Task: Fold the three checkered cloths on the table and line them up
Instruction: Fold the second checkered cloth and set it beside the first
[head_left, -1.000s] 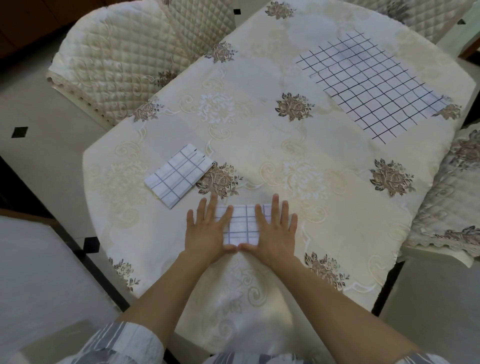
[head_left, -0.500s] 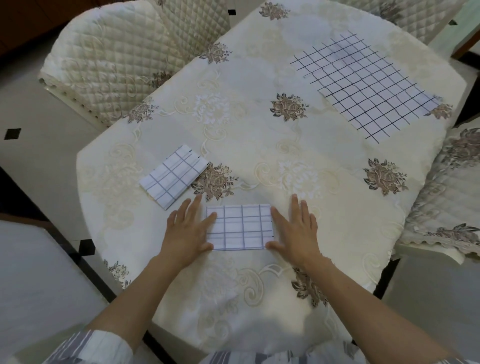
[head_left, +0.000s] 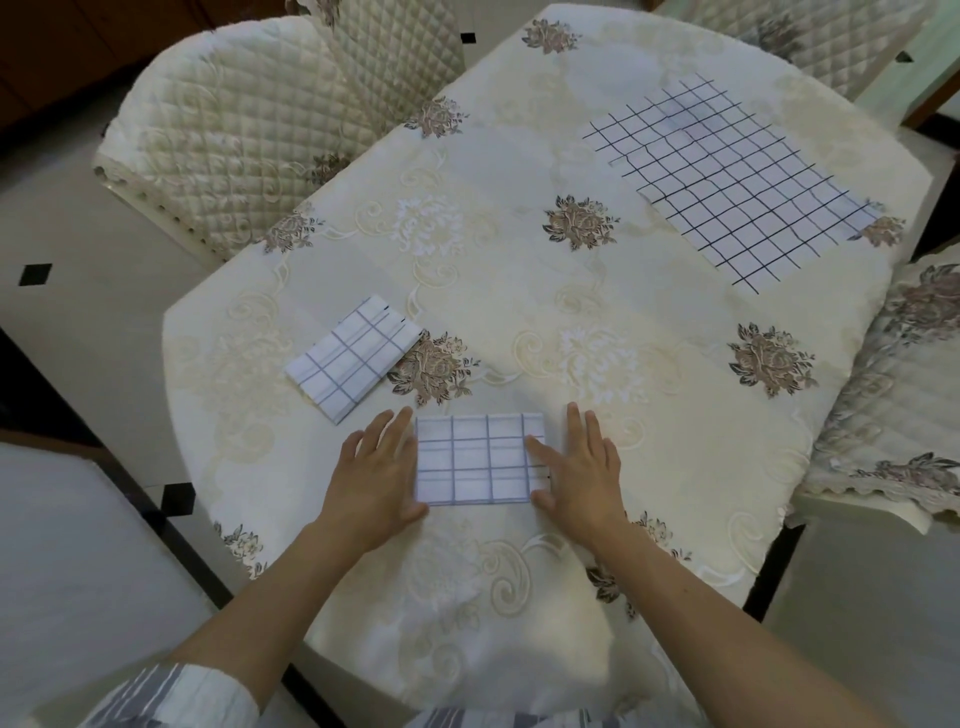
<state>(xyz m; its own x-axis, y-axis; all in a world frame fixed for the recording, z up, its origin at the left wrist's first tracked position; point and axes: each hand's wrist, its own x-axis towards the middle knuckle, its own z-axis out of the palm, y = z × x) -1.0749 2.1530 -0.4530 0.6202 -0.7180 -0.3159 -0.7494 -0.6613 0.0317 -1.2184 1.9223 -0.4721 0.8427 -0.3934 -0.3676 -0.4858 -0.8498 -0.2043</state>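
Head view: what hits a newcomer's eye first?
The left hand and right hand lie flat at the ends of a folded checkered cloth near the front edge of the table. A second folded cloth sits up-left of it; a large unfolded cloth lies far right.

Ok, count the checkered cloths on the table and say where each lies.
3. The near folded cloth lies between the left hand and right hand; the angled folded cloth sits left of it; the unfolded cloth lies far right on the table. None appears hidden.
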